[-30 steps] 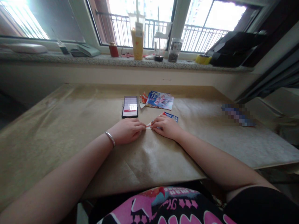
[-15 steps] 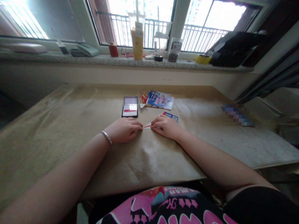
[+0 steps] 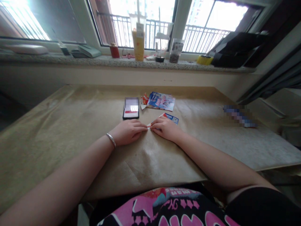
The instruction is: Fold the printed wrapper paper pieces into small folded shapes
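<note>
A partly folded printed paper (image 3: pixel 173 118), blue with a code square at its right end and white and red along its left, lies on the table. My right hand (image 3: pixel 166 128) covers its middle, fingers closed and pressed on it. The fingertips of my left hand (image 3: pixel 129 131) are together at the paper's pointed left tip, almost meeting the right fingertips. A silver bangle is on the left wrist. Just beyond the left hand lies a phone (image 3: pixel 131 112) with a lit screen.
Behind the paper are a pile of printed leaflets (image 3: pixel 162 101) and a small red-and-white folded paper piece (image 3: pixel 144 99). A blurred-out item (image 3: pixel 238 116) lies at the right. A brown cover (image 3: pixel 94 100) spans the table. Cups and a yellow tape roll (image 3: pixel 204 60) stand on the windowsill.
My left hand has slid right along the paper's tip, towards the right fingertips. The right hand has shifted slightly left. Less of the white tip shows between them.
</note>
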A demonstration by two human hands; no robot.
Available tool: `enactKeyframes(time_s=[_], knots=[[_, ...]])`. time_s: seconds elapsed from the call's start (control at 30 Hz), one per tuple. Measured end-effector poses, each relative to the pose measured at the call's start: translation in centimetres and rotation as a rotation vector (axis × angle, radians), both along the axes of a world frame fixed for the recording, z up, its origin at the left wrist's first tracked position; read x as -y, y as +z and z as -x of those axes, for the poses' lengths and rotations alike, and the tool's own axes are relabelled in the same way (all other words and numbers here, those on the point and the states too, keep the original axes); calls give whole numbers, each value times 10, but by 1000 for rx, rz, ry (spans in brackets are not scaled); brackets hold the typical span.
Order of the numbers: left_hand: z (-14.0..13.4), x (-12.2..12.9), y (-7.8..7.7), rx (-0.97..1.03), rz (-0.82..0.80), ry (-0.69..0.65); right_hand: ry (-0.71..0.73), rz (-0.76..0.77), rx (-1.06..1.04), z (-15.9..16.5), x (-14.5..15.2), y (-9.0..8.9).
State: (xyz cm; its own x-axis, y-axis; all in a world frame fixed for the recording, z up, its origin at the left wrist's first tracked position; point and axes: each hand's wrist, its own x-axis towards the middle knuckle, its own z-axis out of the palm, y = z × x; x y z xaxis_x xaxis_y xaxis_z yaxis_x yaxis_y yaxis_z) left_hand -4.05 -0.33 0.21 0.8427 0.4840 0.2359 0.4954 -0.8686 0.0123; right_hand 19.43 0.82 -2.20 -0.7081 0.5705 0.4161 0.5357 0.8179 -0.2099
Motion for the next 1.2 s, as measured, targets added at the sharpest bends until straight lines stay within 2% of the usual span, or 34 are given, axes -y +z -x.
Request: enactKeyframes(time_s=[0.63, 1.2], knots=[[-10, 6, -1, -97, -115, 78, 21, -149, 142, -3, -1, 3], [-13, 9, 2, -146, -133, 70, 50, -138, 131, -13, -2, 7]])
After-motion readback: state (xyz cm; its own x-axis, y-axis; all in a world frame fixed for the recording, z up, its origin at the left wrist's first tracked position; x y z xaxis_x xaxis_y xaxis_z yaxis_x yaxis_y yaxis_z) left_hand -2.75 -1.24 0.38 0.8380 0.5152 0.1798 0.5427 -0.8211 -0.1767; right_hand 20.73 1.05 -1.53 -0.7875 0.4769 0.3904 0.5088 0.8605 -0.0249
